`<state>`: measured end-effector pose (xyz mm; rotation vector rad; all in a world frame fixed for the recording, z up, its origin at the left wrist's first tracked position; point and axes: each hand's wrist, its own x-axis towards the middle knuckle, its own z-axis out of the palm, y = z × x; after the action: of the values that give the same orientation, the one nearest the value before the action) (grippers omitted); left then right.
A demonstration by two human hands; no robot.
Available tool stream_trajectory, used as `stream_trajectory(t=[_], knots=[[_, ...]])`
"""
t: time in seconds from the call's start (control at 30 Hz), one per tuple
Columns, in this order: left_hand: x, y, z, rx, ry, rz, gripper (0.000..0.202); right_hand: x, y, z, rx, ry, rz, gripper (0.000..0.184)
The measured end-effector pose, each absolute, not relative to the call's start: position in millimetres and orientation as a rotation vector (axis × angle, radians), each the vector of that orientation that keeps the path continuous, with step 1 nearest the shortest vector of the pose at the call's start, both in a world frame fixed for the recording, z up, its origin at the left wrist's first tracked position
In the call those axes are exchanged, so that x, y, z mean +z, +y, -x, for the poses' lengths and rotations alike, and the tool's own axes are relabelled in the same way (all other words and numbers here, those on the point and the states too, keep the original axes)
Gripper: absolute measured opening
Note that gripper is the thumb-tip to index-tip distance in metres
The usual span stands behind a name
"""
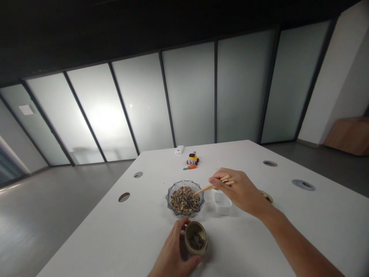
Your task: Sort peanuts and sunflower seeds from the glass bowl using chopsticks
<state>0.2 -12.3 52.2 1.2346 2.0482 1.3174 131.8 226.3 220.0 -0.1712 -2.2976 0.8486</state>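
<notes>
My right hand grips a pair of wooden chopsticks. Their tips reach into a scalloped glass bowl full of what look like sunflower seeds. Whether the tips pinch a seed is too small to tell. Nearer to me, my left hand is wrapped round the left side of a small ceramic cup, which leans with its mouth toward me. Some seeds lie inside the cup.
Right of the bowl stands a white plastic container. A round dish is partly hidden behind my right forearm. Farther back on the white table are a yellow toy vehicle, a toy carrot and a white box-like device.
</notes>
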Motion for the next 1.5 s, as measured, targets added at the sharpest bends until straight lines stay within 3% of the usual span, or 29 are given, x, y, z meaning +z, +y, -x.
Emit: stream_trajectory(t=[0.6,1.03,1.33,1.5], knots=[[53.2,-12.8,0.3,1.305,2.030,-1.258,0.088,191.1,224.3,-109.2,0.845,-2.433,0.079,0.029],[51.6,-12.4,2.2,1.308,2.021,-1.281,0.089,188.9,222.4,-108.6,0.850,-2.466,0.053,0.034],[57.1,-11.5,0.3,1.278,2.032,-1.241,0.088,216.5,229.4,-127.6,0.928,-2.297,0.041,0.038],[56.3,-12.9,-0.6,1.284,2.041,-1.222,0.092,240.7,240.6,-156.9,1.133,-2.164,0.124,0.041]])
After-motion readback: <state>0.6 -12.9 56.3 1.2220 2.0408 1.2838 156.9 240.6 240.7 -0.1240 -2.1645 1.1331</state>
